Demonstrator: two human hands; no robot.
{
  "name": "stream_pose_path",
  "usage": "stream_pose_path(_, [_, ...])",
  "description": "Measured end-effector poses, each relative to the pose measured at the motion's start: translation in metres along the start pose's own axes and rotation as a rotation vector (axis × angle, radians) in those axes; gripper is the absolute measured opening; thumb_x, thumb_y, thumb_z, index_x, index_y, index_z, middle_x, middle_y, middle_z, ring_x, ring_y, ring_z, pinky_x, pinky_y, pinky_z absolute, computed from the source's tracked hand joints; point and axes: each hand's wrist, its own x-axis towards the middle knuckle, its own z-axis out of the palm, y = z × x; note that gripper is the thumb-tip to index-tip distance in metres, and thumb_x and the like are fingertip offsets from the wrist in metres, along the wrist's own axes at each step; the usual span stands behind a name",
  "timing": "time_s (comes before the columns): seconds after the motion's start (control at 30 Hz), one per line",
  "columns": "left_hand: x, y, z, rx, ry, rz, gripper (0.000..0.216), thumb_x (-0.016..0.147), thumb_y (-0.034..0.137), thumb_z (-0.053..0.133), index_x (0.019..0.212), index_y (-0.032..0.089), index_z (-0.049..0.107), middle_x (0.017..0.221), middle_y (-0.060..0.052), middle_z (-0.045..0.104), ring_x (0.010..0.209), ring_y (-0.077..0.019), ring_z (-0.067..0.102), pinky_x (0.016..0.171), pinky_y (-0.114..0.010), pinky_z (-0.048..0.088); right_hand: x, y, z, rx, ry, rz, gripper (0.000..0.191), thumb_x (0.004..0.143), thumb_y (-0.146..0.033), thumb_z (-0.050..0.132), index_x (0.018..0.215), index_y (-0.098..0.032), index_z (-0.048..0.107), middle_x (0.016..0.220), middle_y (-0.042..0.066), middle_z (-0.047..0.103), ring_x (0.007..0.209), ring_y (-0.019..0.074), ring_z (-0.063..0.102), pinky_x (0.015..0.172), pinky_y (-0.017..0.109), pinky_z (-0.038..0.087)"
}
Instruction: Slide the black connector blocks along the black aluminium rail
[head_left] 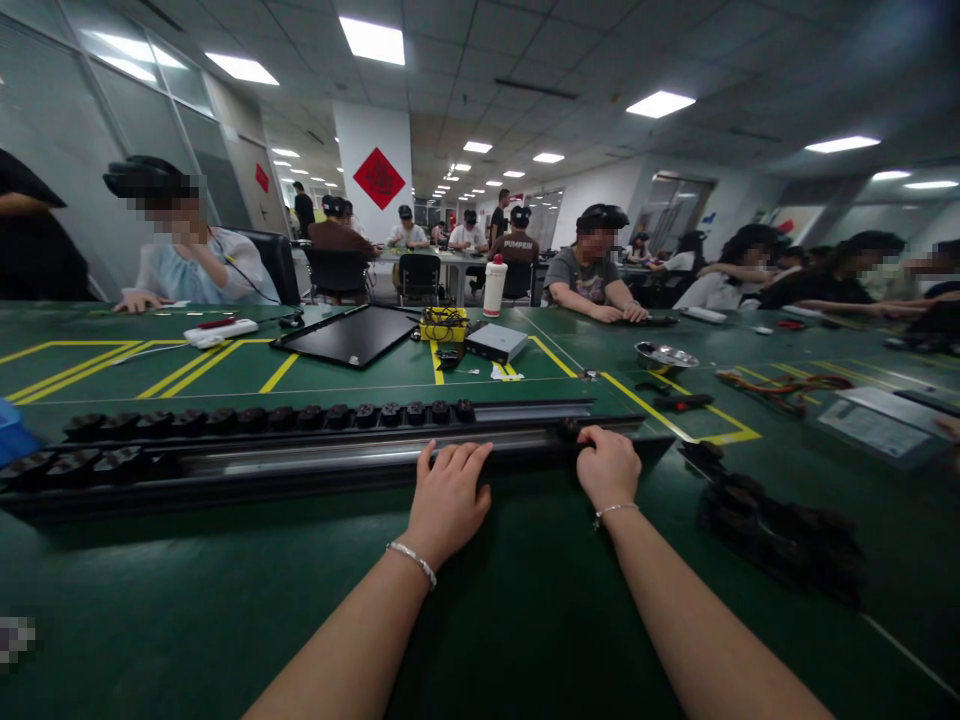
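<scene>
Two long black power tracks lie side by side across the green table. In the near track [300, 461], a few black round socket modules [120, 462] sit at the left end, and the bare metallic channel runs right from there. My left hand [448, 500] lies over the middle of this track, fingers stretched out, grasping nothing. Close to the right end, my right hand [609, 468] is closed on a single black socket module [568, 428] at the channel; the fingers partly hide it. The far track [534, 411] carries a row of several socket modules [281, 418].
A cluster of black modules [780, 530] lies right of my right arm. Behind the tracks are a black panel [352, 335], a yellow box of cables [444, 325], a grey drive [496, 343] and a metal bowl [666, 355]. A power supply [885, 425] stands right. People sit across the table.
</scene>
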Motion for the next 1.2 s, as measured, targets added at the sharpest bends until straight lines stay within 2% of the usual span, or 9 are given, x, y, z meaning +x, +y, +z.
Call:
stream_pose_path(0.23, [0.0,0.0,0.0,-0.024,0.006,-0.007,0.046,0.078,0.028,0.05,0.123,0.03,0.045,0.118,0.0,0.058,0.11,-0.0192,0.048,0.107,-0.047,0.015,0.001,-0.001,-0.002,-0.026,-0.01,-0.002,0.027,0.069,-0.009,0.04,0.077,-0.021,0.063,0.087,0.002,0.063,0.093,0.0185,0.049,0.083,0.031,0.029])
stream_pose_path(0.63, [0.0,-0.001,-0.001,-0.035,0.007,0.008,0.047,0.077,0.027,0.05,0.124,0.03,0.045,0.12,-0.001,0.058,0.111,-0.0192,0.048,0.108,-0.047,0.015,0.006,0.003,-0.002,-0.073,-0.017,-0.012,0.027,0.068,-0.009,0.042,0.078,-0.02,0.065,0.083,0.003,0.063,0.086,0.0179,0.05,0.075,0.029,0.03])
stream_pose_path(1.2, [0.0,0.0,-0.002,-0.033,0.011,0.005,0.047,0.076,0.026,0.05,0.123,0.029,0.046,0.12,-0.001,0.058,0.111,-0.0194,0.048,0.108,-0.046,0.016,0.01,0.01,-0.003,-0.051,-0.023,0.012,0.028,0.067,-0.009,0.041,0.078,-0.02,0.065,0.087,0.003,0.063,0.088,0.018,0.049,0.076,0.028,0.031])
